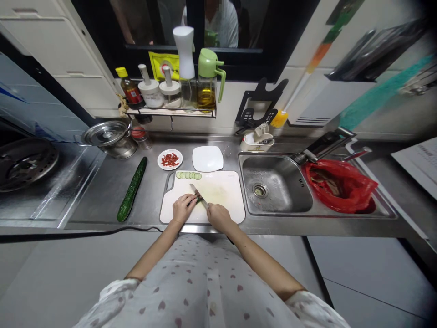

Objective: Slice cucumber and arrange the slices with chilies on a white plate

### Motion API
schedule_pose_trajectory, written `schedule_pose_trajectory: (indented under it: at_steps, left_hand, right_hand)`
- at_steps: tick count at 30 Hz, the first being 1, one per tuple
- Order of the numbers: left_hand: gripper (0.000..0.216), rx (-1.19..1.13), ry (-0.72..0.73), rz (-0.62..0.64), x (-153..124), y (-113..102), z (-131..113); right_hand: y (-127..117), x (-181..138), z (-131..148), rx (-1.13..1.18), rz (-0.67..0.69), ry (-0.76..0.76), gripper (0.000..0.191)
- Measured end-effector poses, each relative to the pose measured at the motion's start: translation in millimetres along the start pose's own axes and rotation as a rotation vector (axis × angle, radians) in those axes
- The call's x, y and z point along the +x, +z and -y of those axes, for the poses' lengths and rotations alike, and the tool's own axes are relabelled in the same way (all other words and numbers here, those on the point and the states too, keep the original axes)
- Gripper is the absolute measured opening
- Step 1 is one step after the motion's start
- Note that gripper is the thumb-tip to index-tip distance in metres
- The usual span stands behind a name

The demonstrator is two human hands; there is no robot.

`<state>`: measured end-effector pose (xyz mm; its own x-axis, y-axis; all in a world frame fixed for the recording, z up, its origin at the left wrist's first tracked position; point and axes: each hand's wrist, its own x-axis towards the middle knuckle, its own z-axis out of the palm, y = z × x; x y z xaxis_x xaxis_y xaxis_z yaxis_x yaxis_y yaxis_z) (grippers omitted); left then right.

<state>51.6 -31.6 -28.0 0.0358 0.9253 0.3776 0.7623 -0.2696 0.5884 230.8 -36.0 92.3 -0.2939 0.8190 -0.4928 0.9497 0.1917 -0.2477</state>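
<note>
A lidded steel pot [112, 139] stands at the left of a stainless-steel desk [92, 196], near a whole cucumber [132, 190] that lies at a slant. Long, slender and slightly bent, it wears a dark green, bumpy skin with a faint gloss, its upper end tapering darker. To its right, chopped red pieces [170, 159] fill the middle of a small round white plate [180, 159].

Just below, along the top edge of a white cutting board [223, 193] with a grey rim, pale green cucumber slices [189, 175] overlap in a short row, thinly edged in darker green. Near the board's centre, the left hand [183, 208] is bent nearly closed, its fingertips pinching a small green cucumber piece [198, 198], mostly hidden by fingers and blade. Beside it, a knife [194, 189] points up and to the left; whether its edge touches the piece is too small to tell. The right hand [218, 216] is closed firmly around the handle.

Above the board sits a white squarish plate [207, 158]. Farther right are a steel sink [276, 182] and a red plastic bag [355, 193], its mouth agape.
</note>
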Motion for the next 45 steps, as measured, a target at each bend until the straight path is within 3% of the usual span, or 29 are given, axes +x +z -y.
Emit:
schedule_pose_trajectory:
  at_steps: [22, 45]
  left_hand:
    - [0.021, 0.045, 0.016, -0.018, 0.4, 1.4, 0.4]
    - [0.021, 0.036, 0.012, -0.005, 1.5, -0.1, -0.7]
  right_hand:
    - [11.0, -21.9, -12.5, -0.023, 0.068, 0.027, 0.028]
    - [5.4, 19.2, 4.8, -0.019, 0.008, -0.035, 0.030]
